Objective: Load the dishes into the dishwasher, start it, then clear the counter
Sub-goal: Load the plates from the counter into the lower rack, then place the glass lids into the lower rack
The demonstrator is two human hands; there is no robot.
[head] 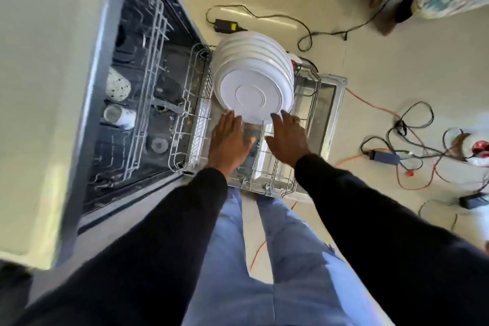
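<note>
Standing on edge in the pulled-out white wire rack [182, 114] of the open grey dishwasher [102, 79]: a row of round white plates [252, 79]. Touching the nearest rim with left hand [229, 137] and right hand [287, 137], both flat, gripping nothing. Might tip and chip the row with a hard shove.
</note>
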